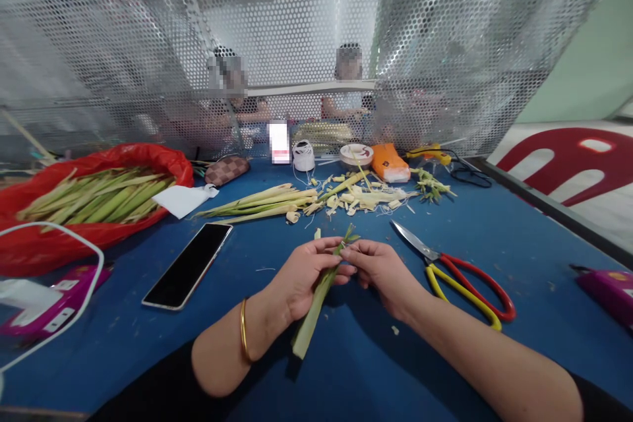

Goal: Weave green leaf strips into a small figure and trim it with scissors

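Holds a leaf [310, 320] low over the blue table [376, 356], aslant, with its wide pale end toward the body and its narrow green tip up past the fingertips. Grips its upper part in the left hand [316, 270], with thumb closed against fingers; pinches near its tip with thumb and forefinger of the right hand [378, 267], close against the left fingertips.

Has scissors [433, 255] lying just beyond the right hand, with blades together and handles red and yellow. Left of the left hand, keeps a phone [188, 267] flat, with screen dark.

Bears a small dark mark on the orange pack [390, 161], too small to read. Shows reddish print on the white roll [357, 155], also unreadable. Carries white labels on the purple box [57, 306] at far left, illegible here; likewise an orange patch on the purple case [610, 293] at far right. Glows white with a pink band on the upright screen [279, 138], masked by blur. Displays brown checks on the pouch [227, 170], between that screen and the red bag [179, 159].
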